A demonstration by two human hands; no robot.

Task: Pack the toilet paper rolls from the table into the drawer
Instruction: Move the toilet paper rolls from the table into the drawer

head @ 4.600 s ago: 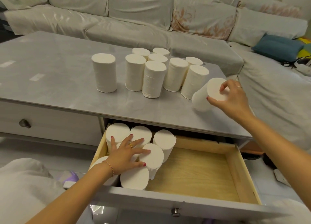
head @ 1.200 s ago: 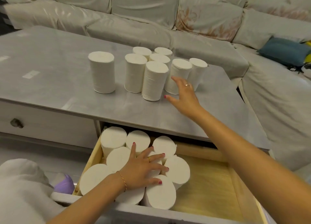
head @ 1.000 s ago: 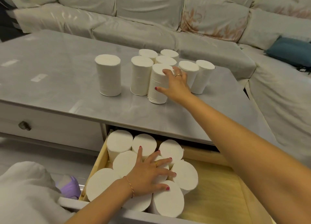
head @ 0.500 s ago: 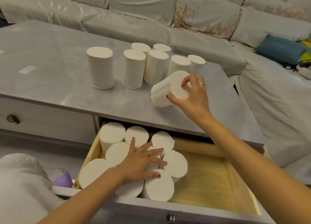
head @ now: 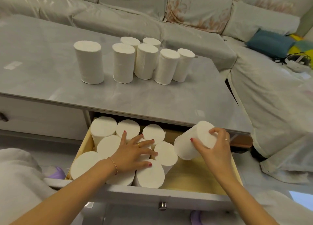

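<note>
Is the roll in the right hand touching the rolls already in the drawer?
Cannot tell. In the head view the held roll in the right hand overlaps the nearest packed roll, with no visible gap or plain contact.

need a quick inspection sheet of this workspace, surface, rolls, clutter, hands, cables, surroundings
surface: grey table, drawer pulled open below its front edge
job's things: seven rolls upright on the table; about nine packed in the drawer's left part; held roll tilted over the bare right part
clutter: tape patch on the table's left
grippers: left hand flat on the packed rolls; right hand grips the held roll by its end
cables: dark cord on the sofa at right
surroundings: covered sofa, blue cushion, purple item on the floor
</note>
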